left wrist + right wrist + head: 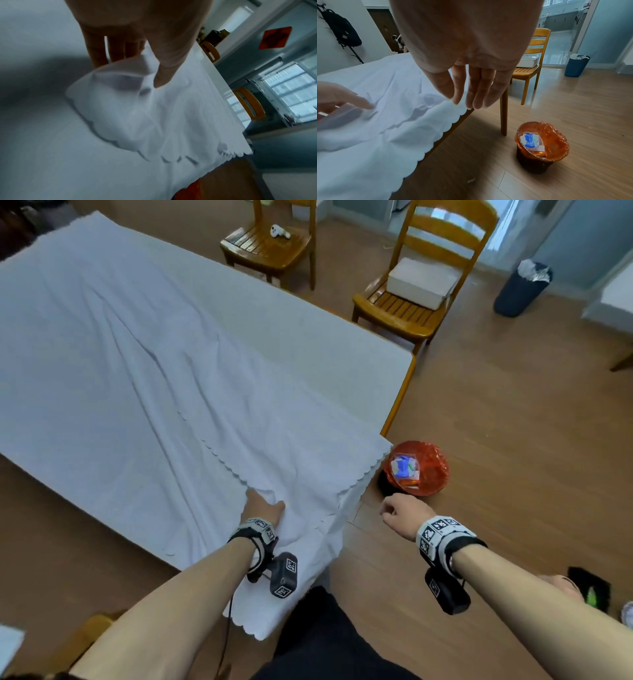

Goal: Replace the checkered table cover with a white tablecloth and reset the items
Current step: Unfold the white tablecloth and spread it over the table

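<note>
A white tablecloth (pixel 137 371) with a scalloped hem lies creased over most of the table, one layer folded back near the near corner. A strip of bare white tabletop (pixel 308 337) shows along the far right side. My left hand (pixel 262 505) rests on the cloth near that corner. In the left wrist view its thumb (pixel 160 75) lies on top of a raised fold of the cloth (pixel 137 108) and its fingers go under the fold, pinching it. My right hand (pixel 399 510) hangs off the table's corner above the floor, its fingers (pixel 471 94) loose and holding nothing.
A small waste bin with a red liner (pixel 416 469) stands on the wooden floor beside the table's near right corner. Two wooden chairs stand beyond the table, one with a white box (pixel 423 282) on its seat. A dark blue bin (pixel 520 289) stands at the far right.
</note>
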`<state>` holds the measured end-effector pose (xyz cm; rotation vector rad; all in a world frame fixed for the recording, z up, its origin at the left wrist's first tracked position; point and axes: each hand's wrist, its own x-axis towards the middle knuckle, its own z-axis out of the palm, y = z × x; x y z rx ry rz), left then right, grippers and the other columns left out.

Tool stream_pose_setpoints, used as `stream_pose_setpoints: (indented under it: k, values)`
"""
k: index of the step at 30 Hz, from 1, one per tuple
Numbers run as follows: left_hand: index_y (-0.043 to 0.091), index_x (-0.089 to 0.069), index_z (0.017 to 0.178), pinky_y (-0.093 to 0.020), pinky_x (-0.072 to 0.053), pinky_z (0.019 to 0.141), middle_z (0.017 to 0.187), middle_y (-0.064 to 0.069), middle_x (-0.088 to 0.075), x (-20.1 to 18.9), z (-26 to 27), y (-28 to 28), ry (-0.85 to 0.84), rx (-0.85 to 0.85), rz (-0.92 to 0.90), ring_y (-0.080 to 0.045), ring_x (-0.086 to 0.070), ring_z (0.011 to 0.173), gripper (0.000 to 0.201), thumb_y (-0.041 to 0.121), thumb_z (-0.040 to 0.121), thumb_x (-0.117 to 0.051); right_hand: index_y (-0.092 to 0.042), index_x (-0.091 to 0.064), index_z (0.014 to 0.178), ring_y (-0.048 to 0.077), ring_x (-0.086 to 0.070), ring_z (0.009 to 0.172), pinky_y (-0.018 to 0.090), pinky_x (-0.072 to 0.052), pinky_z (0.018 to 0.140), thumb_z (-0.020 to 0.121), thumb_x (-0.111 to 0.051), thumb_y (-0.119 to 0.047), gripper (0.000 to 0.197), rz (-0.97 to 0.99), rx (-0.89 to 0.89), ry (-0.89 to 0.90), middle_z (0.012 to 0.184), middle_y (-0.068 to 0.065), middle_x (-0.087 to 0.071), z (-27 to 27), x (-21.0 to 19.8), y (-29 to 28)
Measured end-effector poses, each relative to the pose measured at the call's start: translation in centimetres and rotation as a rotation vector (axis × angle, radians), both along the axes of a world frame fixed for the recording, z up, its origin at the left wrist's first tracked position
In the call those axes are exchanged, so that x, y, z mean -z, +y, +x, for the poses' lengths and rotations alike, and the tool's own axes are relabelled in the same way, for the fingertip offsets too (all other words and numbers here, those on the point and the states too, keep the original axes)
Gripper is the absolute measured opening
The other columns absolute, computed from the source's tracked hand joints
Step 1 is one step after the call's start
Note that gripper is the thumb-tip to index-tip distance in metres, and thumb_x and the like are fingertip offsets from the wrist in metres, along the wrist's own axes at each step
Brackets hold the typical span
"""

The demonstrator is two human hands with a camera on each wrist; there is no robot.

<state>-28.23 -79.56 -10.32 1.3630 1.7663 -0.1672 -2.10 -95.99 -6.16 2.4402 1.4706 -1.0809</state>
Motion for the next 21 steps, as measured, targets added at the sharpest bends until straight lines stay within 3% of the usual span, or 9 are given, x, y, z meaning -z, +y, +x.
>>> stream_pose_setpoints:
  k: [2,3,5,7,14,17,21]
  values:
    - [0.011,-0.052,0.103,-0.032,-0.043,0.087,0.097,-0.011,-0.060,-0.2,1.5,0.7,-0.018,-0.057,0.023,-0.034,-0.056,0.102,0.017,0.017,0.089,-0.060,-0.024,-0.069,0.102,0.019,-0.062,0.100,0.035,-0.052,0.083,0.090,-0.052,-0.026,0.021,0.007,0.002,0.008,0.107,-0.004,-0.065,1.9,-0.4,1.3]
    - [0.011,-0.054,0.103,-0.034,-0.044,0.090,0.099,-0.012,-0.061,-0.5,2.4,0.9,-0.039,-0.078,0.029,-0.035,-0.056,0.103,0.014,0.015,0.090,-0.057,-0.023,-0.069,0.102,0.019,-0.062,0.099,0.036,-0.053,0.083,0.090,-0.051,-0.026,0.021,0.008,0.001,0.013,0.105,-0.004,-0.065,2.8,-0.6,1.8]
    - [0.007,-0.045,0.138,-0.037,-0.040,0.099,0.134,-0.018,-0.054,-1.2,4.3,1.4,-0.099,-0.138,0.017,-0.036,-0.051,0.123,0.048,0.018,0.093,-0.055,-0.022,-0.068,0.103,0.017,-0.061,0.096,0.035,-0.053,0.082,0.092,-0.050,-0.026,0.021,0.014,-0.015,0.023,0.105,-0.003,-0.066,4.6,-0.8,3.0]
    - [0.008,-0.028,0.151,-0.038,-0.036,0.106,0.149,-0.018,-0.041,-2.0,6.6,2.1,-0.159,-0.152,0.034,-0.035,-0.043,0.133,0.062,0.021,0.095,-0.052,-0.022,-0.067,0.105,0.017,-0.060,0.094,0.032,-0.051,0.079,0.094,-0.049,-0.026,0.022,0.015,-0.023,0.039,0.108,-0.002,-0.065,6.6,-0.7,4.1]
    - [0.009,-0.021,0.154,-0.034,-0.028,0.113,0.157,-0.012,-0.030,-4.6,18.3,4.2,-0.287,-0.129,0.187,-0.030,-0.033,0.142,0.059,0.022,0.102,-0.044,-0.022,-0.064,0.115,0.019,-0.057,0.107,0.028,-0.043,0.086,0.095,-0.050,-0.022,0.025,0.125,-0.071,0.062,0.117,-0.001,-0.058,14.9,0.6,8.6]
    - [0.004,-0.032,0.148,-0.032,-0.030,0.111,0.151,-0.014,-0.040,-5.0,24.4,4.5,-0.289,-0.096,0.279,-0.030,-0.039,0.138,0.050,0.021,0.103,-0.043,-0.023,-0.062,0.119,0.018,-0.058,0.106,0.032,-0.047,0.092,0.092,-0.051,-0.021,0.029,0.166,-0.100,0.108,0.119,-0.001,-0.059,19.8,1.5,10.8]
    - [0.000,-0.044,0.137,-0.033,-0.036,0.106,0.139,-0.019,-0.051,-5.1,32.0,3.9,-0.244,-0.068,0.265,-0.034,-0.049,0.128,0.043,0.026,0.103,-0.042,-0.023,-0.063,0.112,0.019,-0.060,0.101,0.035,-0.049,0.092,0.090,-0.055,-0.019,0.024,0.179,-0.079,0.136,0.115,0.000,-0.062,26.7,2.0,12.0]
